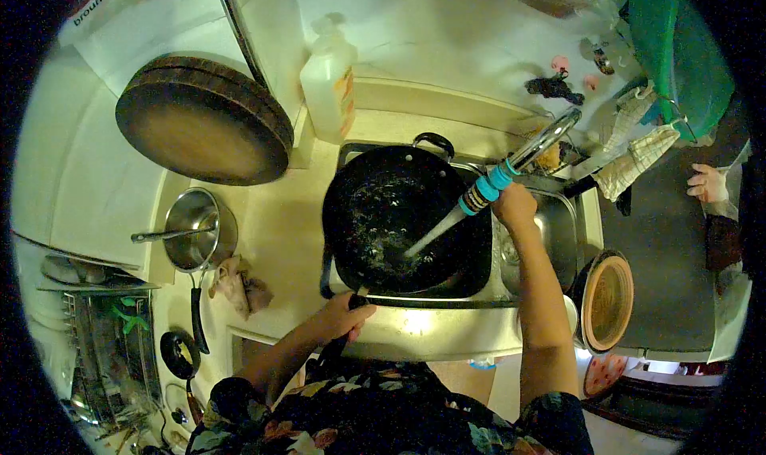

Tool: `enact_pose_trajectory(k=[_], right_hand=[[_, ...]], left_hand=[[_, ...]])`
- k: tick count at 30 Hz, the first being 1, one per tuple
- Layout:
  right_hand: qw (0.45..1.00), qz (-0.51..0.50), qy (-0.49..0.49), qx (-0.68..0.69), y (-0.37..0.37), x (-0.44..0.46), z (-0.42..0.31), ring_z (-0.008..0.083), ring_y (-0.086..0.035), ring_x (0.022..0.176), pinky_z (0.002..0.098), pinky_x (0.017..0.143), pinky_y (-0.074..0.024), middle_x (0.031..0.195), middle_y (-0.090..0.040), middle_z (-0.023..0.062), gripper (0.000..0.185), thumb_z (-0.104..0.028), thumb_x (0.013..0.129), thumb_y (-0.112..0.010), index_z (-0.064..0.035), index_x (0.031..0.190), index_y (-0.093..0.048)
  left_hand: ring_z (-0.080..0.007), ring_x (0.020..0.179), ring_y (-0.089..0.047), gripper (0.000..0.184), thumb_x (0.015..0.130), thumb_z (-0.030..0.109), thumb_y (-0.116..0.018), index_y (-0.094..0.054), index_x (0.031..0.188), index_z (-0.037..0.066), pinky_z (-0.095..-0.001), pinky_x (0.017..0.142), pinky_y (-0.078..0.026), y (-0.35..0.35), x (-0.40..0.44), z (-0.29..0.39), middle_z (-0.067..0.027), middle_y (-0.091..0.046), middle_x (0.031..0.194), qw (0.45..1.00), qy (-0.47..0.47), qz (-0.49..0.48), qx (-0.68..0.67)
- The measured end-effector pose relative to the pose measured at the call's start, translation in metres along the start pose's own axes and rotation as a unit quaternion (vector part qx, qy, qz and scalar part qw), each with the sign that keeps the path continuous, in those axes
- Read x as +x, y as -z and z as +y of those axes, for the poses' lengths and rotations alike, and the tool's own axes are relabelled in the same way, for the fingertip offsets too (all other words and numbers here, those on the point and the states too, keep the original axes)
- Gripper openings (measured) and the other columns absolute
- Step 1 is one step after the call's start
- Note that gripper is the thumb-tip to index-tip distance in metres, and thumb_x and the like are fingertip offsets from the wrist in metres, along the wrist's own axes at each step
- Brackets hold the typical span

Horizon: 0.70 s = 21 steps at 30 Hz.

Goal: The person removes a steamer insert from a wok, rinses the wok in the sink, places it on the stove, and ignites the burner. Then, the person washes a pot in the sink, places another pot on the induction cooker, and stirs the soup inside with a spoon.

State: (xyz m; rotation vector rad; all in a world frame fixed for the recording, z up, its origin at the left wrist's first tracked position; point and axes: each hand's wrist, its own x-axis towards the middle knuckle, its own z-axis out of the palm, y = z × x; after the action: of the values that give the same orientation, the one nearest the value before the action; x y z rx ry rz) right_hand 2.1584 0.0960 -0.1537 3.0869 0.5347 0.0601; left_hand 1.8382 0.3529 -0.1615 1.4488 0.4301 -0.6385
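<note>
A large black wok (pixel 359 183) lies across the sink (pixel 495 251), with some water in its bottom. My left hand (pixel 341 318) is wrapped round the wok's long handle (pixel 332 348) at the front edge of the counter. On the far side the wok has a small loop handle (pixel 435 142). My right hand (pixel 515 204) is closed on the turquoise tap nozzle (pixel 487 187) at the end of a chrome spout (pixel 550 137). From the nozzle a stream of water (pixel 435 236) runs into the wok, and bubbles show where it lands.
To the left are a steel saucepan (pixel 190 251), a crumpled cloth (pixel 242 286), a small black pan (pixel 180 354) and a dish rack (pixel 112 351). A thick round wooden board (pixel 203 128) and a white jug (pixel 327 92) stand behind. At far right another person's hand (pixel 707 183) appears.
</note>
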Motion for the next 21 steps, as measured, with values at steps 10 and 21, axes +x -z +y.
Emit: enact_pose_trajectory(k=[10,21], right_hand=[[0.996,-0.059,-0.066,0.026,-0.013,0.013,0.011,0.0418,-0.062,0.091,0.0490,0.076,-0.0500,0.096,-0.066,0.0206,0.029,-0.035,0.082,-0.059,-0.0145,0.103,-0.063],[0.997,-0.016,-0.001,0.078,-0.004,0.008,0.016,0.0394,-0.065,0.085,0.0491,0.072,-0.0521,0.091,-0.067,0.0196,0.031,-0.039,0.081,-0.063,-0.0107,0.090,-0.069]], left_hand=[[-0.0135,0.043,-0.049,0.024,0.088,0.019,-0.055,-0.047,0.070,0.006,-0.0311,0.043,-0.040,0.012,-0.030,0.012,-0.0040,-0.051,0.050,0.999,0.017,-0.012,0.034],[-0.0140,0.046,-0.050,0.025,0.089,0.023,-0.060,-0.045,0.090,0.002,-0.0296,0.043,-0.041,-0.009,-0.074,0.011,-0.0045,-0.050,0.056,1.000,0.023,-0.003,-0.009]])
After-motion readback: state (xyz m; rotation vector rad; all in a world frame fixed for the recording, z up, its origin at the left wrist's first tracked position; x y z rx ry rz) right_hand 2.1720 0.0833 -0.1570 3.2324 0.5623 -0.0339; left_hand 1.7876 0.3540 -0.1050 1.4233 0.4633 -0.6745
